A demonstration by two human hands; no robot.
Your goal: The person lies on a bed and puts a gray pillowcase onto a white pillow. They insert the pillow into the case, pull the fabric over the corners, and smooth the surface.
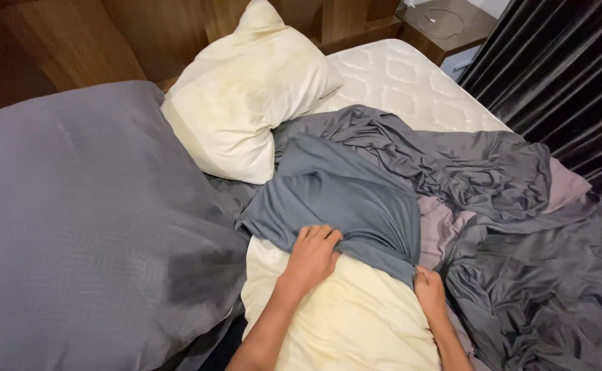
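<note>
A cream pillow (356,323) lies in front of me, its far half inside a grey pillowcase (342,199). My left hand (312,257) grips the open edge of the pillowcase on the pillow's left side. My right hand (429,290) pinches the same edge at the pillow's right side. The pillow's far end is hidden under the grey cloth.
A large grey-covered pillow (88,220) fills the left. A bare cream pillow (246,96) leans at the wooden headboard (143,34). Crumpled grey sheets (514,227) cover the right of the white mattress (411,82). A bedside table (445,24) and dark curtain (569,69) stand at top right.
</note>
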